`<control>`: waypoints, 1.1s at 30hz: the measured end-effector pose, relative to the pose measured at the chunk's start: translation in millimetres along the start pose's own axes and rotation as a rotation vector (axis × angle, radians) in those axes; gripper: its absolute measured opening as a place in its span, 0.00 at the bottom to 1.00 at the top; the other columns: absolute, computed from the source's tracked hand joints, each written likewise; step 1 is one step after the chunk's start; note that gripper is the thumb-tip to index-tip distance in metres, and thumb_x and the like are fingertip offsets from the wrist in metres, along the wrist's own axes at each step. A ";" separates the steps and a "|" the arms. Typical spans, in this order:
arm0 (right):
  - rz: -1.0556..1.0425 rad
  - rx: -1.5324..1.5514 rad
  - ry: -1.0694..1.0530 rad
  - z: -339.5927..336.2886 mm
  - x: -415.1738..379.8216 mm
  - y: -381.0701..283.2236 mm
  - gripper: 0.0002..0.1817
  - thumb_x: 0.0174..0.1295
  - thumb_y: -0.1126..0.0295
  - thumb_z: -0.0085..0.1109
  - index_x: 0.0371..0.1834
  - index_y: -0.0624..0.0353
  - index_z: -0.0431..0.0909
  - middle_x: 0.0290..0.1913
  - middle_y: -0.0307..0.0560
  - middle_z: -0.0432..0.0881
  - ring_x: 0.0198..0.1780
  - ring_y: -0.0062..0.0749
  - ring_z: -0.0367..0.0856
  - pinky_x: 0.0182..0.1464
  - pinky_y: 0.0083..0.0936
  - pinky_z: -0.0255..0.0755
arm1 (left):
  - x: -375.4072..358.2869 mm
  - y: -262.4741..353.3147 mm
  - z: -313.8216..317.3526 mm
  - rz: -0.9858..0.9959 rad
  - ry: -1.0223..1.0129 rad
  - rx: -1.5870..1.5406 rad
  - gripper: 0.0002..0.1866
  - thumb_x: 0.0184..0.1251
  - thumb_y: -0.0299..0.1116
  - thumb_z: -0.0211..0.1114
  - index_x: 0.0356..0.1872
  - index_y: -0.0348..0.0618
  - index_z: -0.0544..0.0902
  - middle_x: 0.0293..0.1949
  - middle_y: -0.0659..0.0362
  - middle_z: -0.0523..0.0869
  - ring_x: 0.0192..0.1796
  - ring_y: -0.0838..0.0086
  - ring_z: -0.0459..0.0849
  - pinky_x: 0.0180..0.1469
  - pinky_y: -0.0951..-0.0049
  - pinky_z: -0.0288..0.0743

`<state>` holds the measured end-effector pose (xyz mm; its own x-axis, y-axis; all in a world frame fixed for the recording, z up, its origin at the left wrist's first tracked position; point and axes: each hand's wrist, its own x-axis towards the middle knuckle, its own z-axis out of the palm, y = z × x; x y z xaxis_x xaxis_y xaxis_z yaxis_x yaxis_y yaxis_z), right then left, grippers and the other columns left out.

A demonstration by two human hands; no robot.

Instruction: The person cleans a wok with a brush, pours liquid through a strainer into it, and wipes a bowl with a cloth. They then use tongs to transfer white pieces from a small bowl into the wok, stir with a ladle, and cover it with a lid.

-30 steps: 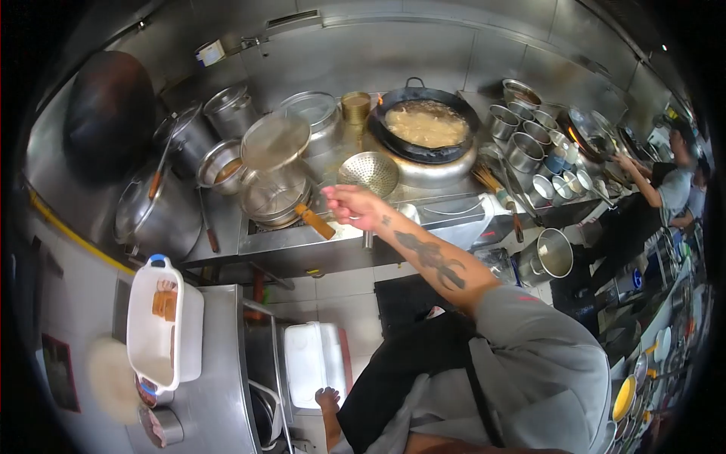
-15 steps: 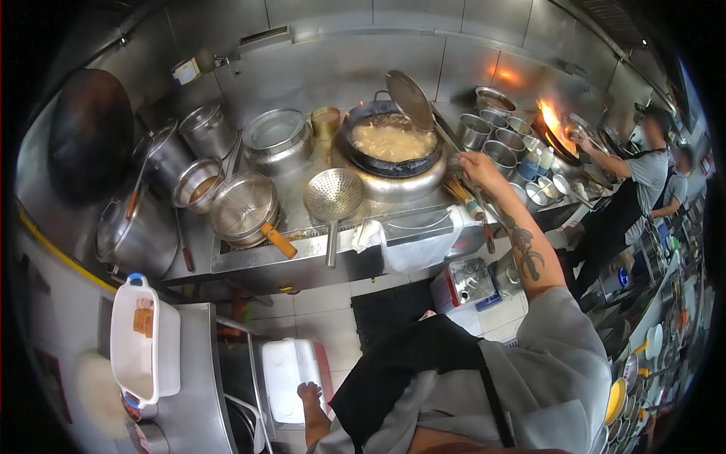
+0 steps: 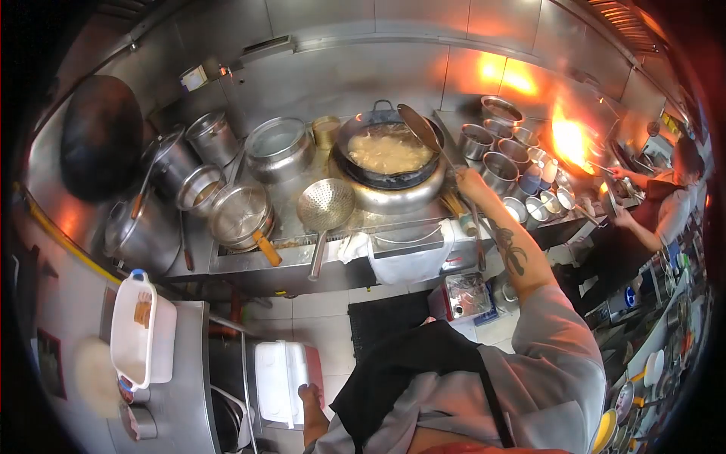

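Observation:
My right hand (image 3: 470, 184) is closed round the handle of a wok ladle (image 3: 420, 127), whose wide round head is raised over the right side of a wok. Pale, foamy liquid with pieces in it fills the wok (image 3: 408, 180), which sits on a round metal burner ring. My left hand (image 3: 308, 395) hangs low by my side, fingers curled, with nothing visible in it. Below it stands a white-lidded cooler box (image 3: 276, 371). A perforated skimmer (image 3: 325, 204) lies at the stove's front, left of the wok. Beside it, a wire strainer (image 3: 240, 213) rests on a pot.
Several steel pots (image 3: 280, 147) stand at the left. Seasoning containers (image 3: 499, 172) fill the stove's right side. Beyond them, tall flames (image 3: 571, 140) rise near a co-worker (image 3: 658, 204). A white tub (image 3: 160, 333) sits on the lower-left counter; a cloth (image 3: 412, 261) hangs at the stove's front.
The ladle's head has shifted lower and slightly right relative to the wok. At the right, the flames have grown much bigger and the co-worker has changed posture. The view has shifted a little.

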<state>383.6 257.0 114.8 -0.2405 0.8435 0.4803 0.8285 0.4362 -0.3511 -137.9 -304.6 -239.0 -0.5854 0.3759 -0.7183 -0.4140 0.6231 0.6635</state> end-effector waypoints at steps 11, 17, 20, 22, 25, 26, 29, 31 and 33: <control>0.416 0.292 -0.149 15.4 -2.3 -68.6 0.11 0.62 0.70 0.45 0.27 0.64 0.76 0.15 0.47 0.75 0.12 0.31 0.71 0.14 0.30 0.63 | -5.3 -13.3 -29.1 -0.008 0.076 -0.008 0.16 0.55 0.22 0.55 0.45 0.32 0.66 0.22 0.53 0.76 0.17 0.68 0.76 0.12 0.71 0.64; 0.514 0.415 -0.271 10.8 -5.5 -104.6 0.11 0.66 0.68 0.44 0.31 0.60 0.75 0.12 0.39 0.66 0.10 0.24 0.62 0.12 0.26 0.56 | 5.0 -13.7 -39.2 -0.030 0.108 0.023 0.11 0.55 0.23 0.54 0.40 0.39 0.67 0.22 0.53 0.76 0.17 0.67 0.76 0.13 0.70 0.62; 0.509 0.390 -0.262 4.8 -7.9 -122.7 0.12 0.67 0.67 0.42 0.31 0.59 0.74 0.12 0.36 0.63 0.10 0.21 0.58 0.12 0.24 0.53 | 15.6 -11.7 -39.5 -0.024 0.049 -0.002 0.12 0.55 0.23 0.54 0.41 0.38 0.67 0.22 0.53 0.76 0.17 0.66 0.76 0.13 0.70 0.63; 0.466 0.380 -0.240 4.6 -8.4 -125.7 0.12 0.67 0.66 0.42 0.31 0.58 0.74 0.13 0.36 0.65 0.10 0.21 0.59 0.11 0.24 0.53 | 19.9 -10.9 -36.8 -0.019 0.051 -0.023 0.10 0.55 0.24 0.54 0.39 0.37 0.68 0.22 0.53 0.76 0.17 0.67 0.76 0.13 0.70 0.64; 0.474 0.443 -0.211 -3.4 -9.5 -131.4 0.12 0.67 0.66 0.42 0.30 0.58 0.74 0.13 0.37 0.66 0.10 0.21 0.60 0.11 0.23 0.52 | 22.2 -6.1 -31.9 0.002 0.054 0.032 0.07 0.55 0.24 0.53 0.35 0.37 0.69 0.21 0.53 0.76 0.17 0.66 0.76 0.13 0.70 0.65; 0.489 0.478 -0.202 -7.0 -10.0 -133.9 0.12 0.67 0.66 0.42 0.30 0.58 0.74 0.13 0.37 0.66 0.10 0.21 0.60 0.10 0.23 0.52 | 22.0 -4.1 -30.5 0.012 0.056 0.065 0.06 0.55 0.25 0.53 0.34 0.37 0.69 0.21 0.52 0.77 0.17 0.66 0.76 0.13 0.70 0.65; 0.496 0.464 -0.111 -2.4 -0.3 -114.0 0.12 0.66 0.66 0.42 0.30 0.58 0.74 0.13 0.37 0.66 0.09 0.22 0.61 0.10 0.24 0.53 | -19.8 33.4 -26.2 0.056 0.044 0.262 0.04 0.55 0.25 0.53 0.30 0.37 0.70 0.21 0.51 0.77 0.16 0.65 0.76 0.12 0.70 0.65; 0.530 0.475 -0.097 -11.9 4.5 -106.8 0.12 0.66 0.67 0.42 0.30 0.59 0.75 0.13 0.39 0.67 0.09 0.24 0.62 0.10 0.25 0.54 | -6.8 21.2 -25.7 0.053 0.047 0.226 0.03 0.54 0.24 0.53 0.29 0.37 0.69 0.20 0.51 0.77 0.16 0.66 0.76 0.12 0.70 0.64; 0.487 0.352 -0.064 -5.5 16.2 -78.5 0.12 0.64 0.68 0.42 0.30 0.59 0.75 0.14 0.43 0.69 0.09 0.28 0.64 0.10 0.29 0.57 | 6.2 6.6 -24.6 0.051 0.044 0.167 0.02 0.54 0.24 0.53 0.27 0.37 0.69 0.19 0.51 0.77 0.16 0.66 0.75 0.12 0.69 0.64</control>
<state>317.5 234.7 154.6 0.0854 0.9847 0.1516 0.6365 0.0631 -0.7687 -161.5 -315.0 -234.0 -0.6342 0.3822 -0.6721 -0.2633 0.7105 0.6526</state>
